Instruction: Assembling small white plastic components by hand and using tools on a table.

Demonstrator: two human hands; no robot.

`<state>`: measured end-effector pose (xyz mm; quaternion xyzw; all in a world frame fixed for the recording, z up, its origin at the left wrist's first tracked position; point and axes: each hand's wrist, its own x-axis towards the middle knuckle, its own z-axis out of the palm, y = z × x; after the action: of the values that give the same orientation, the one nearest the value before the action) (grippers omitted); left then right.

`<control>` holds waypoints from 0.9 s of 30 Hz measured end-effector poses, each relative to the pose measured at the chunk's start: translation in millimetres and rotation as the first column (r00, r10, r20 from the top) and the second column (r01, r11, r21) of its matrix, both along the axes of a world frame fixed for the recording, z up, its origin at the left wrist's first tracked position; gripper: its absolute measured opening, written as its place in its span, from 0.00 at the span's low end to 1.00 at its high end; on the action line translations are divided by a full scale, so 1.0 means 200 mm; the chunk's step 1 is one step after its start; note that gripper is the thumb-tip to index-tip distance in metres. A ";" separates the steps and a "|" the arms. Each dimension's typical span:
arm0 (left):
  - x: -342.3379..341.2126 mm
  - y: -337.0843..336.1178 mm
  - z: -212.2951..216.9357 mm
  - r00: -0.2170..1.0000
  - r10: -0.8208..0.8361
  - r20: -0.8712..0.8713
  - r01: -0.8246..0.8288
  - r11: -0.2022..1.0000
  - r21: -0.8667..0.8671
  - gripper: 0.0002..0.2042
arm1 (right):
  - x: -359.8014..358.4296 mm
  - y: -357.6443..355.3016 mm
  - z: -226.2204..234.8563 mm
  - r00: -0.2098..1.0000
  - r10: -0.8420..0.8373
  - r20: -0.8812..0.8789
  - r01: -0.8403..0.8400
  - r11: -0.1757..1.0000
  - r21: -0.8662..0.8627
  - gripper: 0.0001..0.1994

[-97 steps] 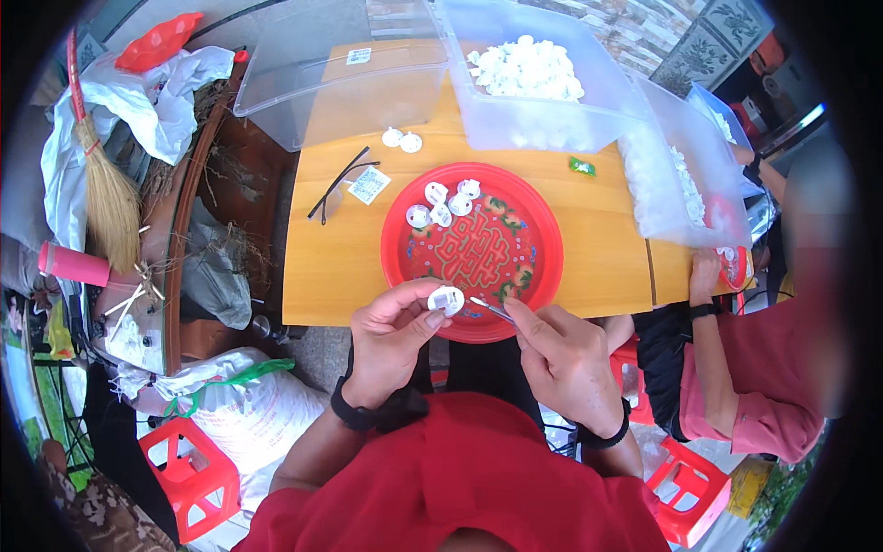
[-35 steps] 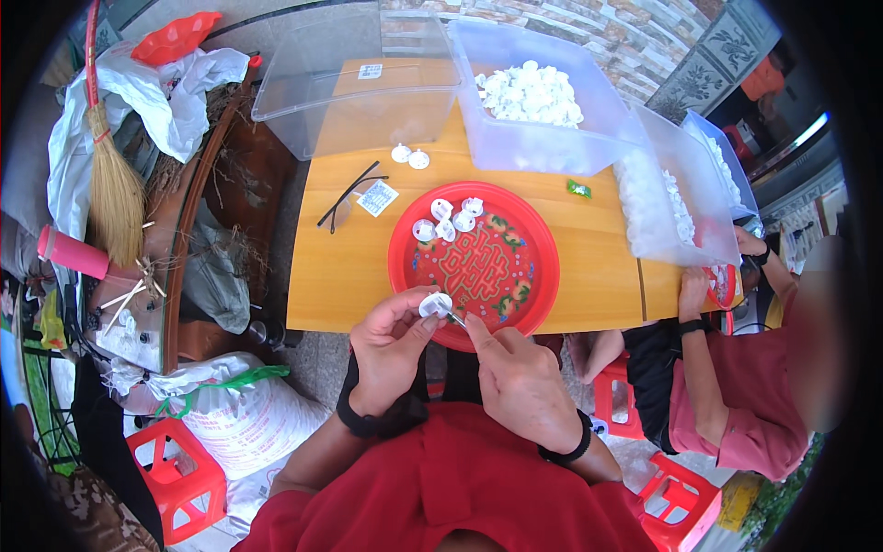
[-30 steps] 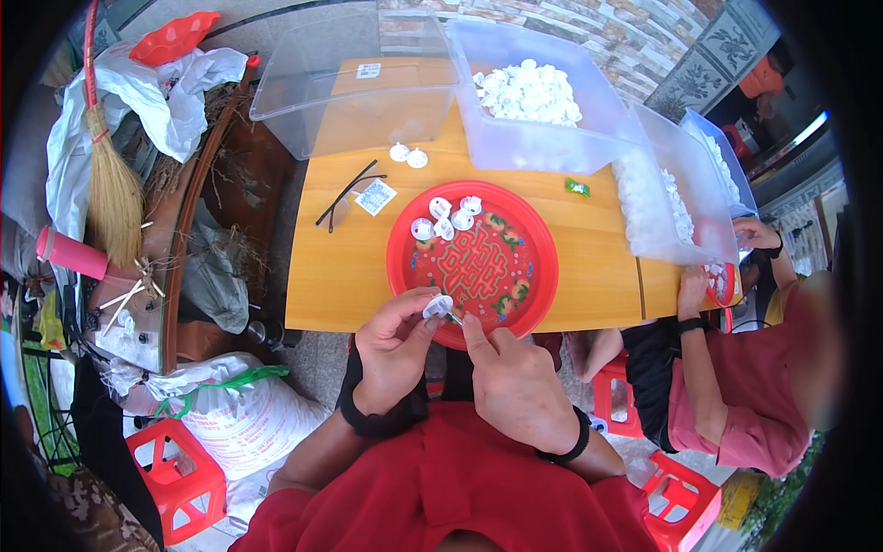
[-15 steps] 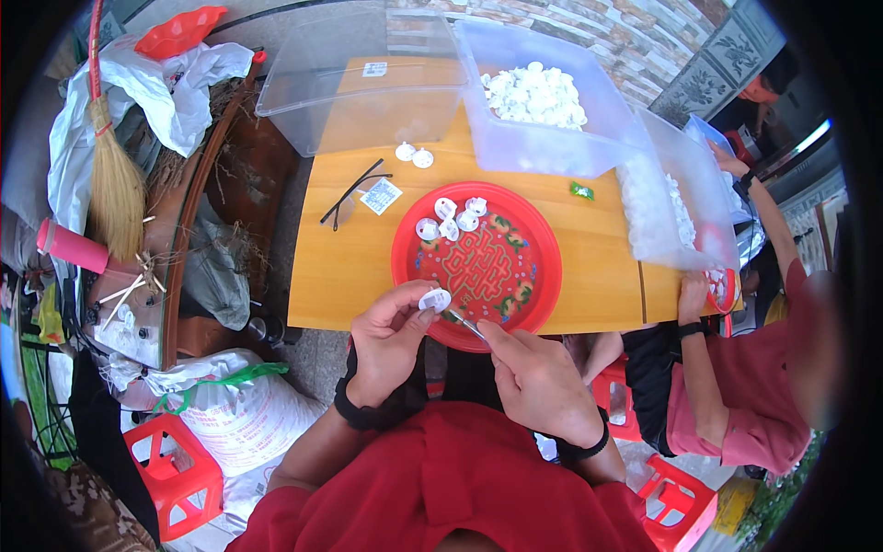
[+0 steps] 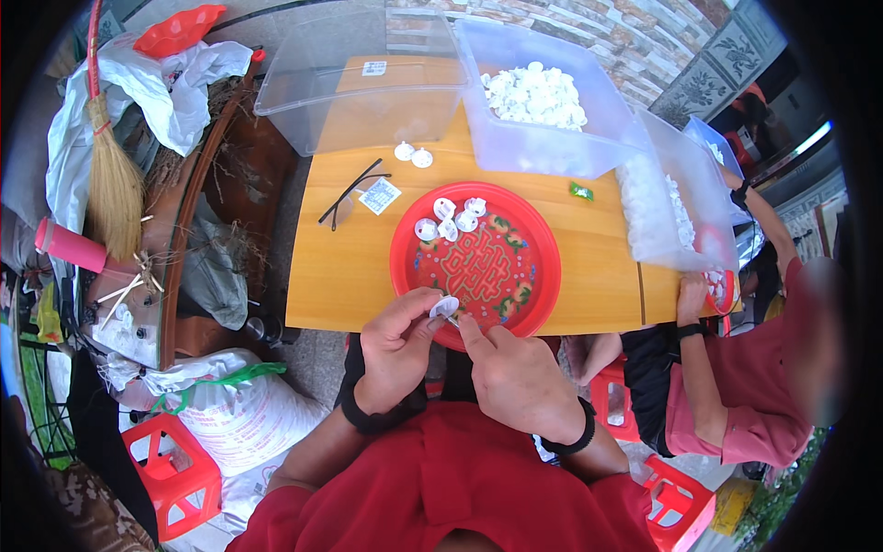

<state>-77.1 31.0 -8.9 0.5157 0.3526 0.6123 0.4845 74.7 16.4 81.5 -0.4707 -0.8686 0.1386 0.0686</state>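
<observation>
My left hand (image 5: 394, 359) pinches a small white round plastic piece (image 5: 445, 305) between thumb and fingertips, over the near rim of the red round tray (image 5: 549, 267). Closed around a thin metal tool (image 5: 453, 321), my right hand (image 5: 526, 379) brings its tip against the piece or very close to it. Most of the tool is hidden in the fingers, so its kind cannot be told. Several similar white round pieces (image 5: 446, 209) lie together in the tray's far left part, on its patterned bottom.
Eyeglasses (image 5: 350, 191), a printed card (image 5: 380, 196), two white pieces (image 5: 421, 158) and a green wrapped packet (image 5: 581, 190) lie on the wooden table (image 5: 322, 276). Clear bins (image 5: 561, 152) stand behind, one heaped with white pieces. A person (image 5: 736, 386) works at the right. A broom (image 5: 115, 193) leans left.
The white piece has tilted and shifted slightly right in my left hand. My right hand has moved left and down, bringing the tool closer in. The co-worker's far arm has shifted.
</observation>
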 end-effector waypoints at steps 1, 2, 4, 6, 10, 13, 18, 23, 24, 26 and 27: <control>0.01 0.00 0.00 0.999 0.034 -0.028 -0.034 0.999 -0.013 0.13 | -0.01 0.00 0.00 1.000 0.000 0.000 0.000 1.000 0.000 0.23; 0.02 0.00 0.01 0.997 0.064 -0.054 -0.065 0.998 -0.023 0.13 | -0.01 0.00 0.01 0.999 0.019 0.031 -0.019 1.000 0.013 0.24; 0.01 0.00 -0.01 0.995 0.057 -0.088 -0.058 0.998 -0.006 0.13 | -0.01 0.00 0.02 0.997 0.032 0.065 -0.034 0.999 0.029 0.25; 0.00 0.02 -0.01 0.992 0.046 -0.119 -0.043 0.999 0.023 0.14 | 0.00 0.01 0.00 1.000 0.002 -0.007 -0.002 1.000 -0.005 0.21; -0.02 0.05 -0.01 0.999 -0.019 -0.028 0.016 0.994 -0.106 0.13 | 0.04 0.04 -0.03 0.965 -0.069 -0.252 0.062 0.997 -0.036 0.18; -0.02 0.05 0.03 0.991 -0.061 0.116 0.089 0.962 -0.258 0.11 | 0.05 0.05 -0.02 0.844 -0.217 -0.490 0.234 0.972 -0.026 0.14; 0.03 0.00 0.07 0.955 -0.154 0.253 0.205 0.960 -0.190 0.12 | 0.02 0.13 -0.08 0.649 -0.381 -0.658 0.194 0.920 -0.342 0.07; 0.02 0.01 0.05 0.955 -0.186 0.232 0.230 0.957 -0.178 0.15 | 0.05 0.21 -0.09 0.724 -0.368 -0.584 0.163 0.913 -0.373 0.07; 0.02 0.01 0.06 0.961 -0.153 0.231 0.195 0.966 -0.172 0.17 | 0.06 0.25 -0.09 0.719 -0.378 -0.583 0.186 0.913 -0.362 0.07; 0.00 0.01 0.05 0.950 -0.193 0.247 0.234 0.961 -0.150 0.18 | 0.12 0.40 -0.04 0.799 -0.260 -0.543 0.213 0.966 -0.148 0.07; -0.01 0.01 0.04 0.970 -0.133 0.202 0.172 0.968 -0.185 0.18 | 0.14 0.49 0.08 0.666 -0.428 -0.611 0.258 0.901 -0.349 0.08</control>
<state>-79.1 32.8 0.0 0.4295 0.3244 0.5803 0.6112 102.4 114.3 97.4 -0.5484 -0.6560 0.3847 0.3478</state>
